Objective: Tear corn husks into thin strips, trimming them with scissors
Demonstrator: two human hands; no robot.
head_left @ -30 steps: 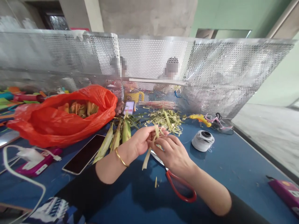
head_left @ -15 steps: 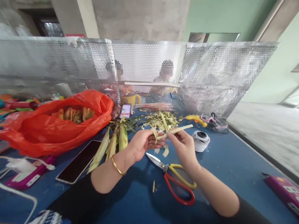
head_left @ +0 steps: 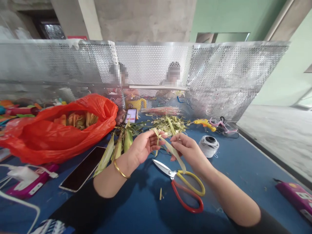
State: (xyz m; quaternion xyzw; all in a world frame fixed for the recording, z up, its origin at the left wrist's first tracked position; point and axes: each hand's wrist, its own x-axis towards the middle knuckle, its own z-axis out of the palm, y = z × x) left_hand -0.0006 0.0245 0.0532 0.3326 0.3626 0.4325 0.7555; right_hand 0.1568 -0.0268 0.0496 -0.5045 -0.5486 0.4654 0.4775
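My left hand (head_left: 142, 146) is palm up, with its thumb and fingertips closed on a knotted or folded piece of pale corn husk (head_left: 158, 136). From there a long corn husk strip (head_left: 175, 152) slants down to the right. My right hand (head_left: 186, 148) has bent fingers around this strip, its thumb at the strip's edge; the exact contact is partly hidden. Below both hands lie scissors (head_left: 172, 174) with one red and one yellow handle, blades slightly apart or shut, I cannot tell. Behind my fingers is a heap of shredded husk (head_left: 180, 123).
Whole corn husks (head_left: 117, 146) and a dark phone (head_left: 84, 169) lie left, beside a red plastic bag (head_left: 56, 146) holding husks. White thread (head_left: 209, 148), a yellow glue gun (head_left: 206, 124) and pink glasses (head_left: 226, 128) are right. People sit behind a perforated screen (head_left: 151, 55).
The strip has swung from pointing up and right to hanging down and right. My left hand moved slightly left with the knotted end, and my right fingers loosened and shifted along the strip.
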